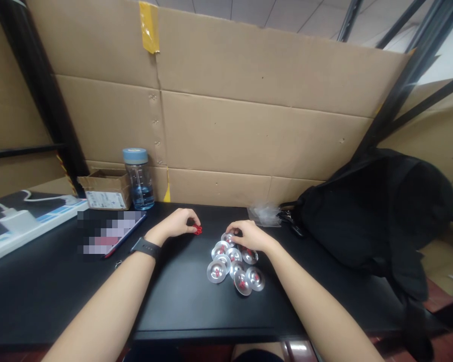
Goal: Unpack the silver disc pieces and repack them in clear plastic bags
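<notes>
My left hand (179, 222), with a dark band on its wrist, is curled closed with its fingertips on small red pieces (198, 230) on the table. The exact shape of those pieces is too small to make out. My right hand (249, 233) pinches at a shiny, clear round disc (228, 239), like a suction cup, at the far end of a loose pile. Several more such discs (216, 272) lie near it, some overlapping, with red showing at many of their centres. Part of the pile is hidden under my right hand.
On the left stand a blue-lidded water bottle (138, 178), a small cardboard box (107, 190) and a white power strip (45, 223) beside a phone (115, 234). A clear plastic bag (265, 215) and a black backpack (373, 211) are to the right. Cardboard (241, 136) walls the back.
</notes>
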`<state>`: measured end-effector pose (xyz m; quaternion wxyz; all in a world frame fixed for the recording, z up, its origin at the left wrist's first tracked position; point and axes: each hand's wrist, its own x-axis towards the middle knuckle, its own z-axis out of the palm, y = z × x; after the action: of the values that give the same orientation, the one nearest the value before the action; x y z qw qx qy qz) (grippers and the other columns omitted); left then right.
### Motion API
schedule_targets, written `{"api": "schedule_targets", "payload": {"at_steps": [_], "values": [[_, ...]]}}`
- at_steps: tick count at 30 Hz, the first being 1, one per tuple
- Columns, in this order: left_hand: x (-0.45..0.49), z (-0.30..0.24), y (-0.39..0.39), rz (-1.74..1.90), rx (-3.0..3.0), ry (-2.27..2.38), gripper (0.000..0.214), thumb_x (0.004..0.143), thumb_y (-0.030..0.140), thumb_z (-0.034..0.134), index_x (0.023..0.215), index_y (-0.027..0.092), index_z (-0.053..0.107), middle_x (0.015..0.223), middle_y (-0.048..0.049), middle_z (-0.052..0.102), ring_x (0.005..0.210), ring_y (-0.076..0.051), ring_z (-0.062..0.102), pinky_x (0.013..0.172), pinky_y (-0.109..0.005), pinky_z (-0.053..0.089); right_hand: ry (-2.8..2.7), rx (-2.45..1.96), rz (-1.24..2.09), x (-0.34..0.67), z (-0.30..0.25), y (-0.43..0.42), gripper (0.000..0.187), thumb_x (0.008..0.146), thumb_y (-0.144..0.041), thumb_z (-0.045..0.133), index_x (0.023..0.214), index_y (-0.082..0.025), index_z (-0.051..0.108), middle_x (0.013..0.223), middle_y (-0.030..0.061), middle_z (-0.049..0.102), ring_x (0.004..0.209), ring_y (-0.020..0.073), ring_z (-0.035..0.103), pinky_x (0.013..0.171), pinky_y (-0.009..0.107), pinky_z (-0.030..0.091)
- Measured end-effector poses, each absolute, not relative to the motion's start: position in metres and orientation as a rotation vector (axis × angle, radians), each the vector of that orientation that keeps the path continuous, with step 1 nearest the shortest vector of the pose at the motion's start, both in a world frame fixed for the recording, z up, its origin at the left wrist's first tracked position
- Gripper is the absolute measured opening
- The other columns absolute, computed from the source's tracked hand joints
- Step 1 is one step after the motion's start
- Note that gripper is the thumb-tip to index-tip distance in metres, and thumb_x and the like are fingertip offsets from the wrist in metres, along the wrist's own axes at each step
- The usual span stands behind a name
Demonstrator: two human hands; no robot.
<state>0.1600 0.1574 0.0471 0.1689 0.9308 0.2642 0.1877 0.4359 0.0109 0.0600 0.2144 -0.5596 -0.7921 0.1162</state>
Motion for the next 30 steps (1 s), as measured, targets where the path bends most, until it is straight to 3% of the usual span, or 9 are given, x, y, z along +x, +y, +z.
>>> {"api": "schedule_targets", "payload": {"at_steps": [4,9,13,18,24,30], "values": [[0.16,0.05,0.155,0.577,2.636,0.761,0.02,0.075,0.034,0.073,0.093,0.024,0.076,0.096,-0.0021,0.074,0.09,-0.02,0.068,0.081,-0.026,0.049,-2.098,-1.615,0.337,0.436,0.052,0.016,0.023,0.08,-0.017,0.066,0.101,-0.025,0.071,0.082,-0.0021,0.073,0.077,0.0152,0.065,0.082,0.031,0.043],[0.175,0.06,0.133,0.709,2.625,0.717,0.017,0.083,0.033,0.065,0.091,0.022,0.074,0.091,-0.0033,0.073,0.082,-0.019,0.067,0.076,-0.027,0.05,-1.909,-1.512,0.54,0.44,0.047,0.026,0.026,0.08,-0.019,0.064,0.106,-0.017,0.07,0.077,0.0014,0.07,0.065,0.0131,0.062,0.065,0.025,0.047],[0.199,0.066,0.104,0.876,2.59,0.581,0.016,0.09,0.028,0.059,0.095,0.022,0.073,0.09,-0.0031,0.071,0.079,-0.016,0.065,0.073,-0.026,0.049,-1.698,-1.46,0.597,0.437,0.05,0.028,0.023,0.081,-0.023,0.066,0.102,-0.015,0.074,0.081,0.0049,0.073,0.068,0.0148,0.064,0.065,0.026,0.05],[0.219,0.064,0.082,1.021,2.6,0.486,0.018,0.093,0.029,0.058,0.102,0.022,0.072,0.091,-0.0048,0.068,0.08,-0.016,0.062,0.074,-0.027,0.048,-1.409,-1.281,0.908,0.417,0.06,0.018,0.027,0.077,-0.036,0.076,0.094,-0.014,0.075,0.087,0.0082,0.074,0.073,0.02,0.069,0.063,0.031,0.057],[0.216,0.066,0.084,1.045,2.57,0.436,0.015,0.092,0.03,0.063,0.099,0.023,0.074,0.095,-0.0046,0.067,0.083,-0.016,0.063,0.077,-0.028,0.049,-1.137,-1.049,1.2,0.403,0.07,0.008,0.033,0.069,-0.034,0.087,0.088,-0.011,0.073,0.084,0.0098,0.073,0.076,0.0219,0.072,0.08,0.04,0.061],[0.216,0.073,0.078,1.036,2.486,0.401,0.015,0.092,0.032,0.062,0.094,0.021,0.073,0.088,-0.0035,0.068,0.075,-0.014,0.061,0.07,-0.026,0.048,-1.118,-0.893,1.39,0.401,0.075,0.001,0.029,0.077,-0.032,0.082,0.095,-0.012,0.072,0.095,0.0104,0.073,0.086,0.0199,0.071,0.091,0.036,0.058]]}}
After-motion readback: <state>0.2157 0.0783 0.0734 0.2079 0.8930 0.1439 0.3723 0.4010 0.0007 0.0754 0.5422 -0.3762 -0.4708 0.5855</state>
